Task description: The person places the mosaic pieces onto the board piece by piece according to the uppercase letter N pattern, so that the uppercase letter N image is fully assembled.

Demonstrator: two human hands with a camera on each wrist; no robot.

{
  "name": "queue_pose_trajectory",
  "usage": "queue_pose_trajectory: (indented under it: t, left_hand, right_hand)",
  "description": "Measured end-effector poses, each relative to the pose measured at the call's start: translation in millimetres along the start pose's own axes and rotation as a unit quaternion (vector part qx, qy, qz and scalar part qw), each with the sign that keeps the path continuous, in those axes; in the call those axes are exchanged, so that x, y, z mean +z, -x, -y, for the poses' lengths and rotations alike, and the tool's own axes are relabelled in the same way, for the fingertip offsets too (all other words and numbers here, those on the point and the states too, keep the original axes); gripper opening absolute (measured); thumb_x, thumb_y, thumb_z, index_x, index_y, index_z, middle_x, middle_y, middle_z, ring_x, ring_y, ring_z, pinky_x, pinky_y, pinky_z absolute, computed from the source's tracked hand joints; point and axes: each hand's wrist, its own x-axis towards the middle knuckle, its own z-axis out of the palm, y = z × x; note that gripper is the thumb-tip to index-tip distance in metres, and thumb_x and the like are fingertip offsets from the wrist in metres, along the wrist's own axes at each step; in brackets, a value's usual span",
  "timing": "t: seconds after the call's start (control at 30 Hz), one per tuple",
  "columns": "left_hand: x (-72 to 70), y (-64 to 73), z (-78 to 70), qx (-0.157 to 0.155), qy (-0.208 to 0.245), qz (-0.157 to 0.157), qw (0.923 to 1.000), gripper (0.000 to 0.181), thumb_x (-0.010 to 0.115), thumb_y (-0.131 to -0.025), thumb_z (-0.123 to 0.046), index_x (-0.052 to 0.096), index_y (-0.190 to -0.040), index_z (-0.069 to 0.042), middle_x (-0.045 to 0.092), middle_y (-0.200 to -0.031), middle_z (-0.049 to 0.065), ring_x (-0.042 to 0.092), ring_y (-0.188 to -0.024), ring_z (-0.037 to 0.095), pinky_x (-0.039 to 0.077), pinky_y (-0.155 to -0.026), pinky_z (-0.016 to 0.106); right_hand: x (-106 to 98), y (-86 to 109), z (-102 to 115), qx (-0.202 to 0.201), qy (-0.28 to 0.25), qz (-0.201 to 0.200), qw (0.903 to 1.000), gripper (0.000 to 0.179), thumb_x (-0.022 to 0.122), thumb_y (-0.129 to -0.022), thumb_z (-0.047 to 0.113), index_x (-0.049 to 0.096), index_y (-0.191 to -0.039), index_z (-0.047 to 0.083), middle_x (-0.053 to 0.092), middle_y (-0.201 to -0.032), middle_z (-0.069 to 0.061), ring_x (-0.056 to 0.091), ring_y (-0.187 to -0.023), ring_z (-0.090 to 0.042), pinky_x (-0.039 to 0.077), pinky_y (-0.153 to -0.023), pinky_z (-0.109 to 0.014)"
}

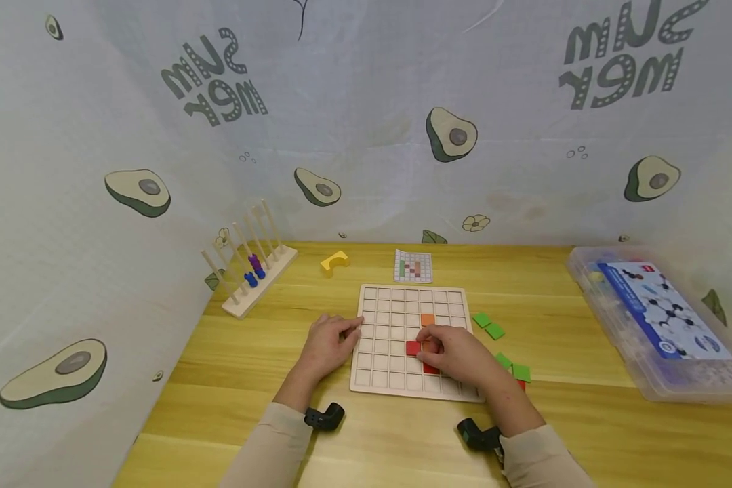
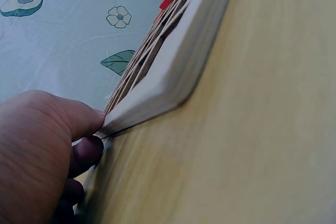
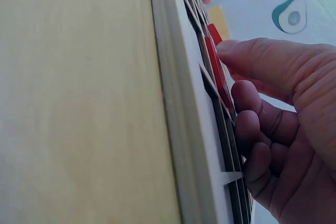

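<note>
A pale wooden grid board lies on the table between both hands. My left hand grips its left edge; in the left wrist view the thumb presses the rim with a curled finger below it. My right hand is over the board's right half and pinches a red square tile, which looks tilted in the left wrist view. Another red tile sits in a cell near my right fingers. Farther up that column lies an orange tile; one more orange piece is partly hidden by the fingers.
Several green tiles lie right of the board, a red one partly under the right forearm. Behind the board is a printed pattern card, with a yellow arch block to its left. A peg rack stands left, a clear plastic case right.
</note>
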Motion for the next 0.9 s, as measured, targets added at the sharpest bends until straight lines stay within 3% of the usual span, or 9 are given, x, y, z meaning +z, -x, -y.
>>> queue_pose_trajectory:
  t: [0.47, 0.9]
  left_hand:
    - [1.0, 0.1, 0.7, -0.001, 0.007, -0.007, 1.0, 0.029, 0.067, -0.098, -0.022, 0.076, -0.125, -0.019, 0.07, -0.082, -0.005, 0.041, -0.072, 0.01, 0.034, -0.072, 0.027]
    - [0.7, 0.5, -0.5, 0.0, 0.006, -0.006, 1.0, 0.029, 0.067, -0.098, -0.022, 0.075, -0.126, -0.018, 0.071, -0.085, -0.003, 0.04, -0.071, 0.01, 0.034, -0.072, 0.026]
  right_hand:
    - [1.6, 0.1, 5.7, 0.037, 0.004, 0.001, 0.9993, 0.015, 0.077, -0.09, 0.019, 0.07, -0.102, 0.014, 0.054, -0.075, 0.005, 0.048, -0.07, -0.011, 0.039, -0.065, -0.026]
    - [2.3, 0.9, 6.3, 0.042, 0.006, -0.004, 0.9991, 0.018, 0.076, -0.09, 0.019, 0.071, -0.106, 0.014, 0.054, -0.074, 0.006, 0.048, -0.068, -0.01, 0.039, -0.063, -0.025]
